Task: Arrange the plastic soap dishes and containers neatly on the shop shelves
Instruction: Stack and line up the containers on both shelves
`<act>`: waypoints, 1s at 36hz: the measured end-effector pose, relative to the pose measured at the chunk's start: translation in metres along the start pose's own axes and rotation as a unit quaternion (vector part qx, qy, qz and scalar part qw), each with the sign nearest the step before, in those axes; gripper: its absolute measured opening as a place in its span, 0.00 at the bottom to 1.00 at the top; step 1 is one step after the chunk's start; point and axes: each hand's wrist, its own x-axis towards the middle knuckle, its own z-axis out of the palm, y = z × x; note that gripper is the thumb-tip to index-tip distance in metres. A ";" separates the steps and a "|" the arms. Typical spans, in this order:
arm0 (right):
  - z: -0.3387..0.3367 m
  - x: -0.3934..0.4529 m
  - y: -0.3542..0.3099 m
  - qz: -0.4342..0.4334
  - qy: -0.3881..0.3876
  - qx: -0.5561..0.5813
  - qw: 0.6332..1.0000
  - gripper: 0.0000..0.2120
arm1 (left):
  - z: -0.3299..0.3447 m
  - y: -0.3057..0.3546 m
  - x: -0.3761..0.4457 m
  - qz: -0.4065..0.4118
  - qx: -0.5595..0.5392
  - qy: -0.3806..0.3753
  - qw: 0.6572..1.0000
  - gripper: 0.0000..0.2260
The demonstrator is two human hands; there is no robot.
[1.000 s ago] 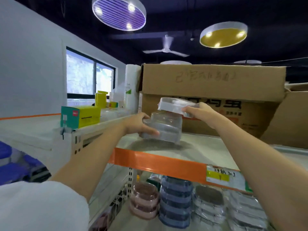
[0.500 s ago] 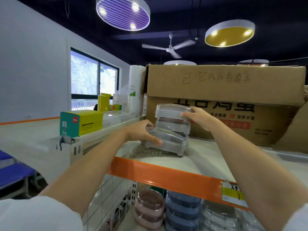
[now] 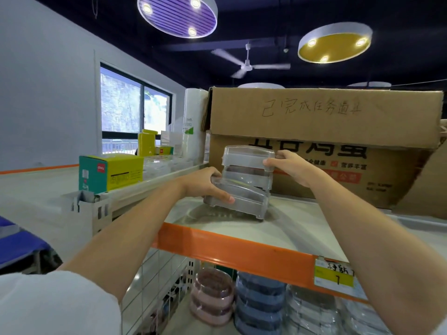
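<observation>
Orange-edged shelving (image 3: 232, 250) ran across the shop, stacked round containers (image 3: 258, 303) sitting on the level below. On the top board stood a short stack of clear soap dishes (image 3: 244, 187). The left hand (image 3: 205, 187) gripped the tilted bottom dish; the right hand (image 3: 290, 165) pinched the top one's edge. Behind, touching or just beside the stack, sat a cardboard box (image 3: 326, 131).

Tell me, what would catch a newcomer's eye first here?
Two bare hands steadying a stack of clear plastic soap dishes on the orange-edged shelf: the left hand grips the bottom dish, the right hand the top one. Behind stands a big cardboard box; overhead hang purple and yellow round lamps.
</observation>
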 end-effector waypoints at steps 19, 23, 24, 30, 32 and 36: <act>-0.029 -0.080 0.029 -0.013 -0.204 -0.036 0.978 0.37 | 0.023 0.051 -0.007 0.061 -0.070 -0.026 0.995 0.12; -0.028 -0.082 0.032 -0.028 -0.195 -0.004 0.980 0.28 | 0.026 0.058 -0.006 0.084 -0.083 -0.035 0.992 0.08; -0.028 -0.083 0.031 -0.032 -0.191 0.002 0.981 0.29 | 0.026 0.059 -0.006 0.090 -0.084 -0.033 0.992 0.09; -0.025 -0.079 0.018 -0.053 -0.127 0.017 0.990 0.43 | 0.014 0.053 -0.003 0.093 -0.071 0.002 0.993 0.12; -0.028 -0.076 0.011 -0.062 -0.098 0.008 0.993 0.50 | 0.008 0.048 -0.001 0.096 -0.059 -0.006 0.994 0.20; -0.031 -0.067 -0.004 -0.083 -0.071 0.006 0.994 0.56 | -0.006 0.029 0.000 0.058 -0.003 0.032 0.998 0.36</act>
